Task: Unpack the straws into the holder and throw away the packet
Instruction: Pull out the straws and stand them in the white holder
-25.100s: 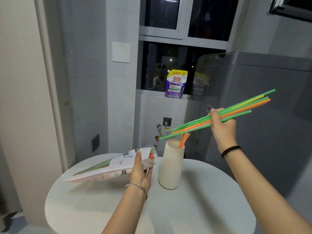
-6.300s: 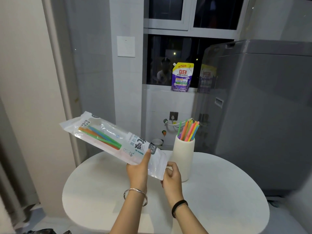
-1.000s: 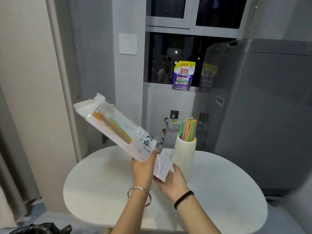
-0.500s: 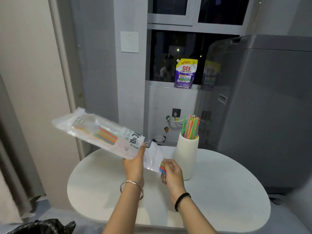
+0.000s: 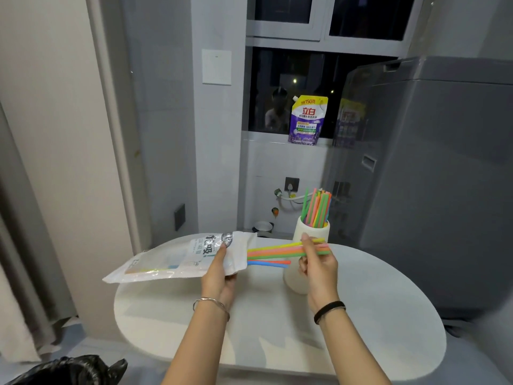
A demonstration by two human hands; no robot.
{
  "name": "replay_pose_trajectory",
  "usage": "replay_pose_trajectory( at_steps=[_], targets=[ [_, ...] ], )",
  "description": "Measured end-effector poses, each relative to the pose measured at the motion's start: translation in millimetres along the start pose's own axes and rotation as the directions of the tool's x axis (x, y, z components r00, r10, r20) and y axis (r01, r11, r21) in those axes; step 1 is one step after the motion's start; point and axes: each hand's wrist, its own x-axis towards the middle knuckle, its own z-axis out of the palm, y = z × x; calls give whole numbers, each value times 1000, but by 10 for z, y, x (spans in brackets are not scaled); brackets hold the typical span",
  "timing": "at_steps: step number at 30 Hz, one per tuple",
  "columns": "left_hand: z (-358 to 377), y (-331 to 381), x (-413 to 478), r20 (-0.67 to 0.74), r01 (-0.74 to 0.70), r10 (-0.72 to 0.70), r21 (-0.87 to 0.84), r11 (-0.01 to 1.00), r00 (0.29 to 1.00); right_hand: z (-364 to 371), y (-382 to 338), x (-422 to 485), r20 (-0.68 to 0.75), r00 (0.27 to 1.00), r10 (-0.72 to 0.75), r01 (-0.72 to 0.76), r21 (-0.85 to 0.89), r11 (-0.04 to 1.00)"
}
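Straws half out of the packet

Left hand [image 5: 218, 276] grips the packet [image 5: 177, 258]; right hand [image 5: 317, 269] pinches a bunch of straws [image 5: 273, 252] sticking out beside it, cup [image 5: 312, 232] just behind.

A round white table [image 5: 361, 315] stands beside a large grey washing machine [image 5: 444, 190]. A purple-and-yellow detergent pouch [image 5: 307, 120] stands upright on the sill of the dark window [image 5: 274, 79], and a white square switch plate [image 5: 216, 67] sits on the wall further left.

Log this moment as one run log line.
left hand: holds packet | right hand: grips straws, half out of packet | holder: upright on table, other straws inside | packet: not yet binned
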Motion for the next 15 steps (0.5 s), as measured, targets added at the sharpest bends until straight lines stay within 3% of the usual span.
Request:
replay_pose_trajectory(
  at_steps=[4,7,12,15],
  targets=[
    [72,-136,-52,7,2,-3,55,999,1000,92,97,-96,152,972,181,-150,-193,970],
    [94,-166,-68,14,-7,6,52,999,1000,74,58,-73,143,986,87,-57,-200,978],
    [102,-139,-66,13,-11,11,19,1000,1000,-21,-80,0,-39,997,-66,66,-18,998],
    [153,-184,-83,1,-17,17,37,999,1000,23,-48,-21,77,995,-62,70,-98,993]
  ],
)
